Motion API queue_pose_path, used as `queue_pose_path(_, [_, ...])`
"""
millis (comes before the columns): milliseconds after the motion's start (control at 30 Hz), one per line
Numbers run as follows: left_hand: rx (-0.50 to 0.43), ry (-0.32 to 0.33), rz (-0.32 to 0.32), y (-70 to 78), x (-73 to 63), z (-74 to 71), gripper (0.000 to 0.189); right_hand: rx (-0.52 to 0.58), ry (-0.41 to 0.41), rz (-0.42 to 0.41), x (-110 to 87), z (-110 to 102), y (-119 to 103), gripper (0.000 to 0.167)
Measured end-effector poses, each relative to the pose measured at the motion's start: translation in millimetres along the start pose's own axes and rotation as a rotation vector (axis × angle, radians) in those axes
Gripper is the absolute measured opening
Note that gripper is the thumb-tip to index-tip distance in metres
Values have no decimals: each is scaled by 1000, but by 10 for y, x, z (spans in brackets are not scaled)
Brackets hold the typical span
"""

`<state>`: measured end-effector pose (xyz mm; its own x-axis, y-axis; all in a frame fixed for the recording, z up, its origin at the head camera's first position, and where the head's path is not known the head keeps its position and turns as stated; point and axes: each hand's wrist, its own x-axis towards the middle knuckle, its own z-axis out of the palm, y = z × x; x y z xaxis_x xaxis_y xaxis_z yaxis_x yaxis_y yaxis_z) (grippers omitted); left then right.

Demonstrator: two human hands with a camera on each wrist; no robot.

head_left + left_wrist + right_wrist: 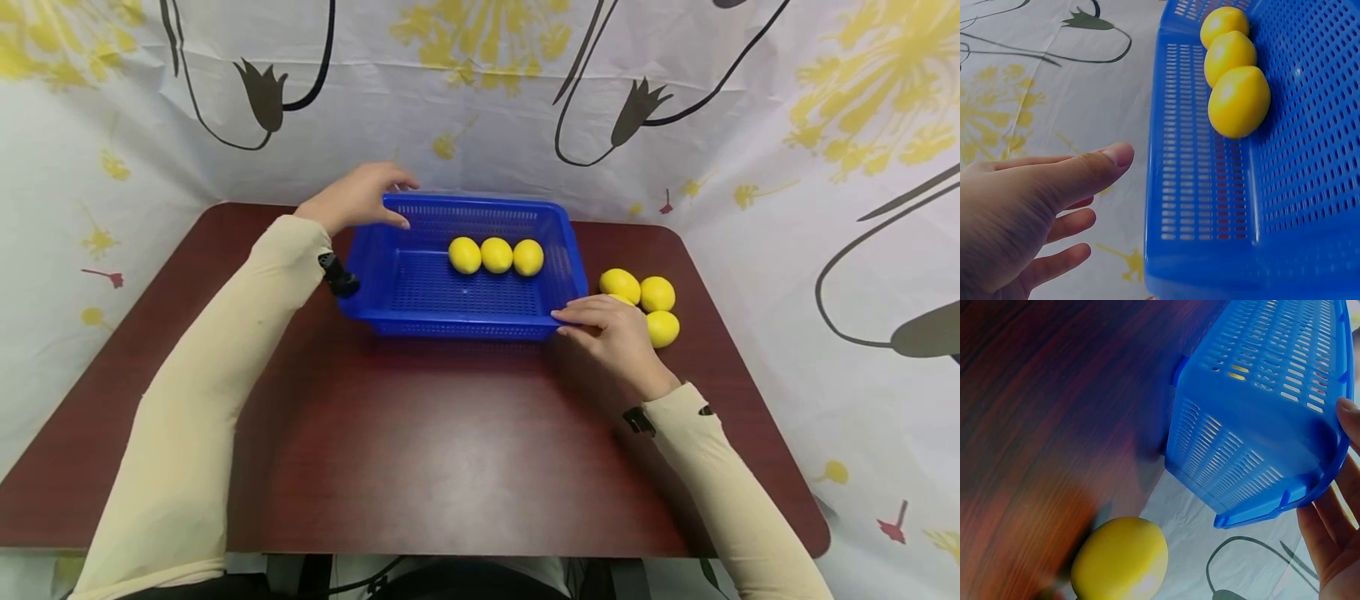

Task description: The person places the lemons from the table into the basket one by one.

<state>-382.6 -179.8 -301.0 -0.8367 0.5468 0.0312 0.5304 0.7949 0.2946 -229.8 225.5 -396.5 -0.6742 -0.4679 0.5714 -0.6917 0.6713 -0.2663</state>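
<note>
We count three smooth yellow lemons [497, 255] inside the blue perforated plastic basket [465, 318] and four more lemons [657, 294] beside it on the reddish-brown tabletop [450, 433], so we judge the work partway. Our left hand [362, 197], loosely spread, holds nothing near the far rim; our right hand [613, 335] grips the near-right corner.

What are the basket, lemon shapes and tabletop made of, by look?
Basket: likely molded plastic, semi-gloss; uniform blue, slotted walls.
Lemon shapes: real fruit or plastic fakes, can't tell; smooth, bright yellow, soft highlights.
Tabletop: wood or wood-look laminate, satin; reddish-brown, streaky grain in the right wrist view, diffuse glare.
</note>
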Motion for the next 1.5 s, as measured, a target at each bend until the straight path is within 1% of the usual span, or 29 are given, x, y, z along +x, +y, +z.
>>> queue_pose_path(133, [0,14,-28,-78,-110,-10,67,0,-1,5,-5,-1,7,29])
queue_pose_path(267, [-18,15,-48,-115,-186,-38,66,7,13,-2,-3,-2,16,29])
queue_pose_path(433, [-39,40,-53,-177,-265,-60,65,16,15,-6,12,1,8,29])
queue_pose_path(633, [-33,74,-58,-278,-368,-67,63,19,15,-4,14,7,-2,29])
queue_pose_path(833, [-32,120,-49,-398,-513,-66,59,20,33,-18,17,18,3,29])
queue_pose_path(1000, [-12,140,-64,-516,-638,-61,59,19,30,-14,25,15,-5,28])
queue_pose_path(1167, [12,130,-106,-618,-751,-61,61,19,37,-14,30,10,-5,28])
queue_pose_path(1333, [26,105,-142,-673,-864,-47,63,24,33,-11,24,20,-3,28])
queue_pose_path(1500, [52,79,-178,-748,-939,7,66,31,36,-16,20,30,4,27])
